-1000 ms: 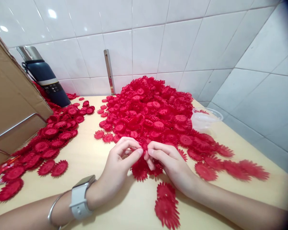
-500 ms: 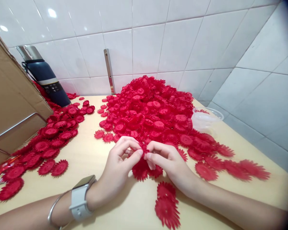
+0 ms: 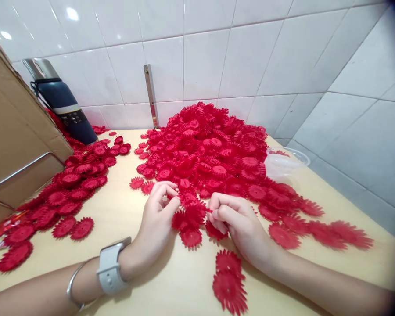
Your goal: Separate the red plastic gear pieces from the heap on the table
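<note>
A small piecework bench in a tiled corner — glossy white wall tiles (image 3: 243, 57) on two sides, a pale wooden tabletop (image 3: 125, 210) heaped with hundreds of identical red plastic flower pieces (image 3: 213, 149), a cardboard carton (image 3: 16, 131) beside a dark insulated bottle (image 3: 64, 109) — hand assembly, not home use.

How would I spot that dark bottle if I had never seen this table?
Start at the big cardboard box on the left edge of the table. Just behind it, against the tiled wall, the bottle stands leaning. It is the only dark blue thing there, silver-capped, with red flower pieces around it.
</note>
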`<action>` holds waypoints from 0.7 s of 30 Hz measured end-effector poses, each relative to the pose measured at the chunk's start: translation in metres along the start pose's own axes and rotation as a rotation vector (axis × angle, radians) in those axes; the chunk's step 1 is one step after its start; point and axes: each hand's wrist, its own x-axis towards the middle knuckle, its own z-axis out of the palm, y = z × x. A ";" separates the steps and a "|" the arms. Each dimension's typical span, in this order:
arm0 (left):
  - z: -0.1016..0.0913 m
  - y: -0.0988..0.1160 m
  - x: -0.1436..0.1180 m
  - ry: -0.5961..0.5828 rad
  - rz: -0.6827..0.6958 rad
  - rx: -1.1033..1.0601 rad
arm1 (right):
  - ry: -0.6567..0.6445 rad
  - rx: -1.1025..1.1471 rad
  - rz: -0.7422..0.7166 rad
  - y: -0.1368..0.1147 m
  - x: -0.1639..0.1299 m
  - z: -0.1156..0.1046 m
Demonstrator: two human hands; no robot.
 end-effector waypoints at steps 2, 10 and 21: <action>0.001 0.000 -0.001 0.008 -0.007 -0.001 | 0.033 0.021 -0.027 0.001 -0.001 -0.001; 0.002 0.002 -0.006 -0.006 0.022 0.063 | 0.052 0.088 -0.125 0.003 0.000 -0.002; -0.003 -0.006 0.002 0.097 0.009 0.015 | 0.100 0.103 -0.191 0.006 -0.004 -0.003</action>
